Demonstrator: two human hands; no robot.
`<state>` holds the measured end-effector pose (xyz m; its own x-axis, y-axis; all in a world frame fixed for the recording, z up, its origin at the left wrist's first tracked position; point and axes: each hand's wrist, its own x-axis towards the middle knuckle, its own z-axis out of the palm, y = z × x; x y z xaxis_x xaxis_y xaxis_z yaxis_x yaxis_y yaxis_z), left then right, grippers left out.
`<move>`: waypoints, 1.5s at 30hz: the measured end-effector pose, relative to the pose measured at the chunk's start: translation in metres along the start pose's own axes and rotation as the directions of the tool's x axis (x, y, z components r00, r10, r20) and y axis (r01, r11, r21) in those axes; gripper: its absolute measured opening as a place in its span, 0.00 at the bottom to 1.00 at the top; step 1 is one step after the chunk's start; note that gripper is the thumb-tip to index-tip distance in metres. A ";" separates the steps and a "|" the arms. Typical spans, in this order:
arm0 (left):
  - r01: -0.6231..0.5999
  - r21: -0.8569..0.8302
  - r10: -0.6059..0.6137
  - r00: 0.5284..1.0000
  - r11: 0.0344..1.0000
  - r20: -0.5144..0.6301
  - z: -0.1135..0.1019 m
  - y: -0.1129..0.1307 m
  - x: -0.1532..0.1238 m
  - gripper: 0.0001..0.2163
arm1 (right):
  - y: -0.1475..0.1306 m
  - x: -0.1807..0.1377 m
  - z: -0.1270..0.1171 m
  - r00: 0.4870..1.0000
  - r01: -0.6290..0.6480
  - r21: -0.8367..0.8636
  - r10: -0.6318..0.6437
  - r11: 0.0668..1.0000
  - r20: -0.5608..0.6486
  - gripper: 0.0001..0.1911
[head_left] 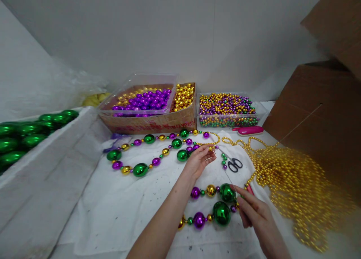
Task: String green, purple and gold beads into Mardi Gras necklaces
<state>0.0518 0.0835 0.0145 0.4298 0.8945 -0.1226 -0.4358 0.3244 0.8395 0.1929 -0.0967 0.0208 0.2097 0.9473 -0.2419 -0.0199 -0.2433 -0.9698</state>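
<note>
My left hand [200, 160] is closed, its fingertips at a small gold bead [210, 149], with a small purple bead [216, 147] just beyond. My right hand [255, 212] pinches a thin wire or needle [230, 178] that slants up to the left. At its upper end are several small green and purple beads [224, 162]. Below my hands lies a strand of large green, purple and gold beads [221, 213], partly hidden by my left forearm. Another beaded garland [140, 170] curves across the white cloth [118, 202].
Black-handled scissors [234, 165] lie between my hands. Behind are a clear tray of purple beads [135, 112], a cardboard box [146, 124] and a tub of mixed beads [228, 116]. A pink tool [250, 130], gold bead strings [296, 191] and a bin of green balls [76, 138] flank the cloth.
</note>
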 end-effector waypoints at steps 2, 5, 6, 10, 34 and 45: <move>0.032 -0.124 -0.034 0.999 0.992 -0.011 0.000 0.001 -0.003 0.09 | -0.003 -0.002 0.002 1.000 -0.014 -0.018 0.014 1.000 0.001 0.37; 0.051 -0.218 -0.055 0.998 0.975 -0.012 -0.001 0.000 -0.006 0.08 | -0.005 -0.004 0.003 0.999 -0.033 -0.023 0.033 0.999 0.005 0.38; 0.055 -0.236 -0.058 0.998 0.970 -0.009 -0.002 0.000 -0.006 0.08 | -0.005 -0.004 0.004 0.999 -0.035 -0.026 0.035 0.999 0.006 0.38; 0.044 -0.253 -0.048 0.999 0.966 -0.011 -0.005 -0.001 -0.009 0.08 | -0.005 -0.005 0.003 0.999 -0.032 -0.031 0.033 0.999 0.006 0.37; -0.020 -0.195 0.014 0.999 0.981 -0.032 0.000 0.000 -0.022 0.16 | 0.001 -0.005 0.009 1.000 0.023 -0.018 -0.023 1.000 -0.007 0.29; -0.132 0.092 0.125 0.989 0.987 0.073 0.036 0.019 -0.039 0.05 | -0.031 0.046 0.000 0.929 0.342 -0.317 -0.370 0.885 -0.030 0.14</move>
<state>0.0553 0.0436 0.0543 0.4283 0.9033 0.0226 -0.4141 0.1740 0.8934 0.2029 -0.0456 0.0400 0.2317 0.9634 0.1348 0.3640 0.0427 -0.9304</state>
